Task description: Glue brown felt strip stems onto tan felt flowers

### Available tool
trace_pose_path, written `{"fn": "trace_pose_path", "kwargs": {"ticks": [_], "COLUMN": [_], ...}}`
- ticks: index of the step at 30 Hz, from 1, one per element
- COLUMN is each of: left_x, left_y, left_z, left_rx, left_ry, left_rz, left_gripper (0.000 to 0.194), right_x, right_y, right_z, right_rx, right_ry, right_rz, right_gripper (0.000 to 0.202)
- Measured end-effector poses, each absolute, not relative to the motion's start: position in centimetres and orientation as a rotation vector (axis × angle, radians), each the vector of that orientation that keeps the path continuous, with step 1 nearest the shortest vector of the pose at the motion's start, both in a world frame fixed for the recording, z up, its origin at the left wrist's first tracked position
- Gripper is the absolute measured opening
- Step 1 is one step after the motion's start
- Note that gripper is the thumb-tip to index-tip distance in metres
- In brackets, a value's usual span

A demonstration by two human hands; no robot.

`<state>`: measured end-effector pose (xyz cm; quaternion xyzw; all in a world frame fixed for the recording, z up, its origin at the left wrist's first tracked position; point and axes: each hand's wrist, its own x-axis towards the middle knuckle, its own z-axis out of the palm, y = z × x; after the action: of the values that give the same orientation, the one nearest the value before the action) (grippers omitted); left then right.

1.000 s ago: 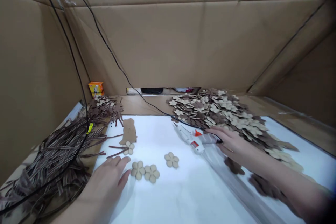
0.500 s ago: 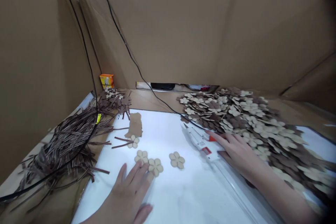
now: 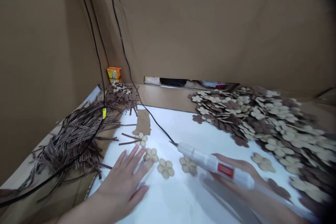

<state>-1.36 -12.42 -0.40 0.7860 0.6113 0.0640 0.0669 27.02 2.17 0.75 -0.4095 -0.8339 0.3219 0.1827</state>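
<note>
My right hand (image 3: 236, 171) is closed around a white glue gun (image 3: 207, 159) with a red label. The gun's nozzle points left over the white board (image 3: 168, 119), and a clear glue stick trails from its rear. My left hand (image 3: 126, 178) lies with fingers spread, a fingertip at the lower edge of a beige felt flower (image 3: 151, 155). Two more beige flowers, one in the middle (image 3: 166, 168) and one partly under the gun (image 3: 188, 165), lie to the right. Above the left fingers, a beige flower (image 3: 141, 139) has brown strips on it, by a brown cardboard scrap (image 3: 143, 121).
A heap of beige and brown flowers (image 3: 262, 115) covers the right side. Brown strips (image 3: 78, 133) are piled at left under a black cable (image 3: 91, 138) with a yellow tag. An orange box (image 3: 114, 74) stands in the back corner. Cardboard walls (image 3: 196, 24) surround the board.
My right hand has lifted the glue gun off the board and turned it, nozzle now pointing left. My left hand has shifted slightly left relative to the flowers. The view has swung a little.
</note>
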Motion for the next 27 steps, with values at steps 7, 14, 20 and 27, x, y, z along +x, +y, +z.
{"fn": "trace_pose_path", "kwargs": {"ticks": [7,14,20,27], "left_x": [-1.8,-1.9,-2.1,-2.1], "left_y": [-11.8,-11.8,-11.8,-11.7], "left_z": [0.0,0.0,-0.5,-0.4], "left_rx": [2.281,2.228,2.224,2.232], "left_ry": [1.727,1.703,1.691,1.702], "left_rz": [0.203,0.246,0.242,0.186], "left_gripper": [0.054,0.055,0.056,0.057], "right_x": [23.9,23.2,23.3,23.7], "right_y": [1.3,1.6,1.5,1.5], "right_z": [1.1,0.5,0.3,-0.3], "right_rx": [-1.02,-0.947,-0.927,-0.934], "right_ry": [-2.463,-2.652,-2.709,-2.728], "right_rz": [0.985,1.016,0.934,0.911], "right_gripper": [0.023,0.022,0.026,0.023]}}
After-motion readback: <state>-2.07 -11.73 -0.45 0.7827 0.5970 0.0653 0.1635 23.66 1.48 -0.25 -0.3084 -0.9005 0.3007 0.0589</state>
